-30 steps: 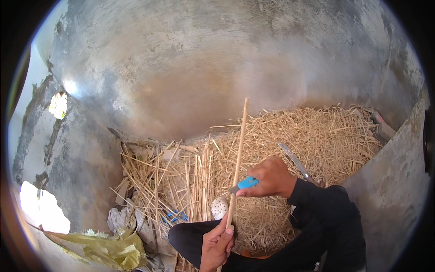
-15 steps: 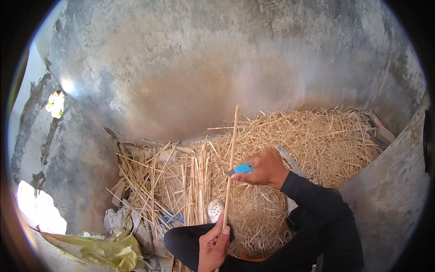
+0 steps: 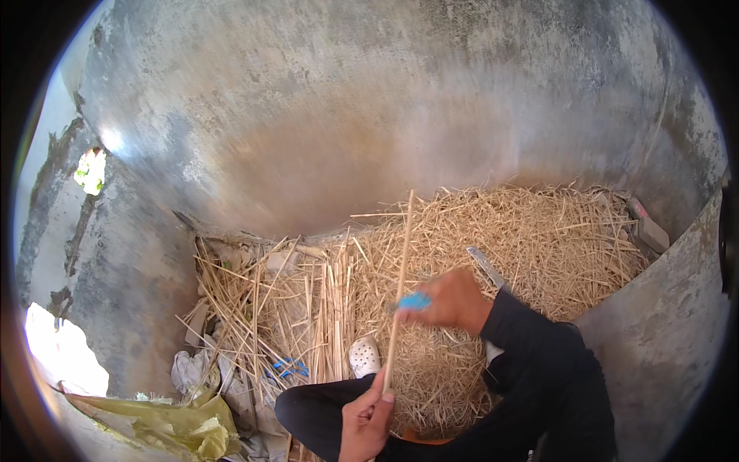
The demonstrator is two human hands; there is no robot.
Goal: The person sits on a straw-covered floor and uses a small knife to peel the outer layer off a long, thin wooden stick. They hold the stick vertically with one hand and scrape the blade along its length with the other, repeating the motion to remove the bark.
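My left hand [image 3: 366,423] is closed round the lower part of a long, thin bamboo strip [image 3: 406,246], which rises away from me and leans slightly right. Wrapped in my right hand [image 3: 456,300] is a blue-handled utility knife [image 3: 416,301]. Its front end meets the strip around mid-length, and motion smears both the knife and the fingers. The exact contact of the blade cannot be made out. Below and left of the strip shows a white perforated clog [image 3: 365,357] at the end of my dark-trousered leg [image 3: 312,412].
Pale shavings [image 3: 539,239] heap up on the right against the concrete wall [image 3: 346,100]. A flat grey blade-like piece [image 3: 485,266] lies on them. Long loose strips [image 3: 336,312] spread at left, near a blue object [image 3: 291,368] and a yellowish plastic sheet [image 3: 169,423].
My right hand and the knife have shifted slightly down and right along the strip, now blurred. The strip's top has tipped a little right. My left hand keeps its grip.
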